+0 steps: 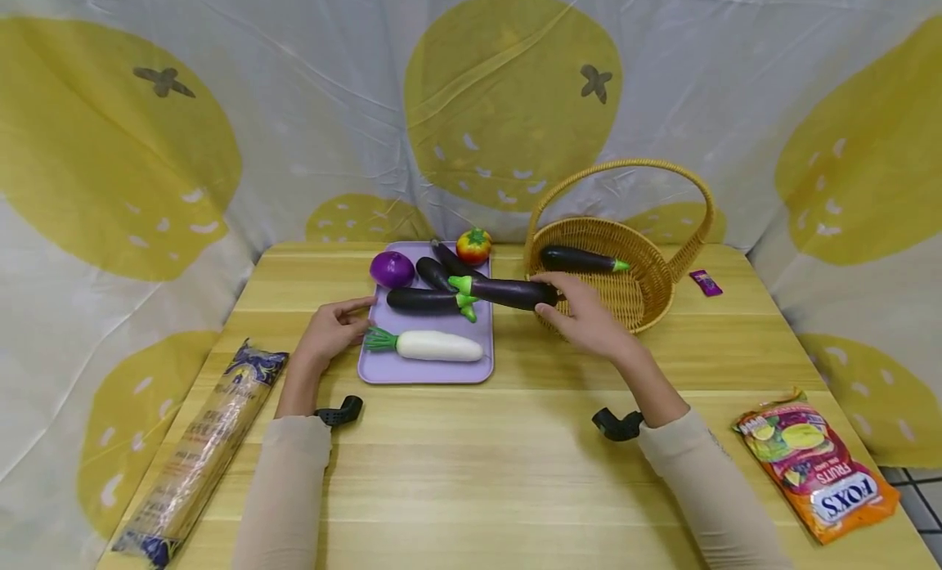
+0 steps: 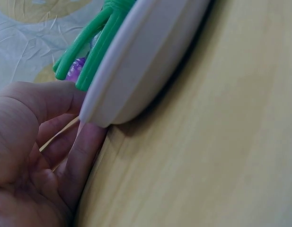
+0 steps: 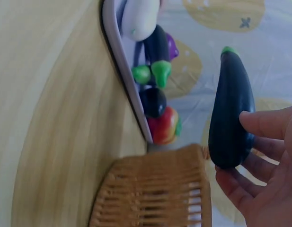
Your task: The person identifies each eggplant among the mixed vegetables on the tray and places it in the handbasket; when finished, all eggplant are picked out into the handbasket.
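My right hand (image 1: 585, 315) holds an eggplant (image 1: 508, 293) by its thick end, between thumb and fingers. Its green stem points left over the lilac tray (image 1: 427, 374), and the thick end is by the basket's left rim. The left hand (image 1: 336, 329) pinches the tray's left rim, thumb on top and fingers below in the left wrist view. On the tray lie a white radish (image 1: 441, 346) with green leaves, a purple onion (image 1: 392, 270), a red-yellow tomato (image 1: 473, 247) and dark eggplants (image 1: 421, 301). Another eggplant (image 1: 577, 259) lies inside the wicker basket (image 1: 648, 308).
A long pack of noodles (image 1: 209, 451) lies along the table's left side. At the front right is a Fox's candy bag (image 1: 817, 468). A small purple wrapped candy (image 1: 706, 283) sits right of the basket. Patterned cloth (image 1: 331, 128) hangs behind the table.
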Available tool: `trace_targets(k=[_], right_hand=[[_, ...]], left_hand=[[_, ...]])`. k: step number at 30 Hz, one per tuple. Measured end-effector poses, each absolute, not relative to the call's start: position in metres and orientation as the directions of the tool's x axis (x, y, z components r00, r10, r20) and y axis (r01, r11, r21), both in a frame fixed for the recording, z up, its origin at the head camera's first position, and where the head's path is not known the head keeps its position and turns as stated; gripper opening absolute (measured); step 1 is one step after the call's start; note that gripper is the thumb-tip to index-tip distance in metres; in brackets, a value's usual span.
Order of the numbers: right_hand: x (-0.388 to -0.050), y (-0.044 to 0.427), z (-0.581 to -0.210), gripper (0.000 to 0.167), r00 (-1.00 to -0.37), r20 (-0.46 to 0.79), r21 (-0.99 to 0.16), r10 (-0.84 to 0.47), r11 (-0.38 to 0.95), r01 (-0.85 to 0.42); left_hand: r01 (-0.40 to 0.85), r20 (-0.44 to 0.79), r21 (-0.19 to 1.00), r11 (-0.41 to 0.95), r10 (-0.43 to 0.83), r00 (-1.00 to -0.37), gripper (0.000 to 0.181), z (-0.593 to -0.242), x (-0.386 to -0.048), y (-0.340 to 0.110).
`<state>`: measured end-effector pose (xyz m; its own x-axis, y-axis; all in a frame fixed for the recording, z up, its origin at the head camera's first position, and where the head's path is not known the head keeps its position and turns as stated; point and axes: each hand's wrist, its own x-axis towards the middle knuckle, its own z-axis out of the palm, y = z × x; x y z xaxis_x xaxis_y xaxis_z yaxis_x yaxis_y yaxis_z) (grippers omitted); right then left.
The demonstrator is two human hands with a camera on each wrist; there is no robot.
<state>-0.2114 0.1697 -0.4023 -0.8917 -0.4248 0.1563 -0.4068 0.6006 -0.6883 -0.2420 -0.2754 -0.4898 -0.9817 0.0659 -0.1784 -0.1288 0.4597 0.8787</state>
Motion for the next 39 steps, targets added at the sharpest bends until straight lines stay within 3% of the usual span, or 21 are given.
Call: trace_targets(k=[14, 26, 39], right_hand=[[-0.225, 0.232, -0.397, 0.046, -0.946, 0.094, -0.675, -0.309, 0.679, -0.289], [-0.244, 0.269, -0.414, 0.045, -0.971, 0.024, -0.648, -0.240, 0.736, -0.198], [-0.276, 0.271, -0.422, 0.046, -0.962, -0.074, -0.499, -0.263, 0.845, -0.193]], left_hand=[[-0.134, -0.183, 0.884, 0.447, 0.068, -0.981, 0.047, -0.488, -0.240, -0.275], [-0.141, -0.192, 0.875, 0.463, 0.066, -0.979, 0.047, -0.489, -0.241, -0.275], [-0.132, -0.176, 0.873, 0.470, 0.052, -0.983, 0.046, -0.489, -0.241, -0.274]])
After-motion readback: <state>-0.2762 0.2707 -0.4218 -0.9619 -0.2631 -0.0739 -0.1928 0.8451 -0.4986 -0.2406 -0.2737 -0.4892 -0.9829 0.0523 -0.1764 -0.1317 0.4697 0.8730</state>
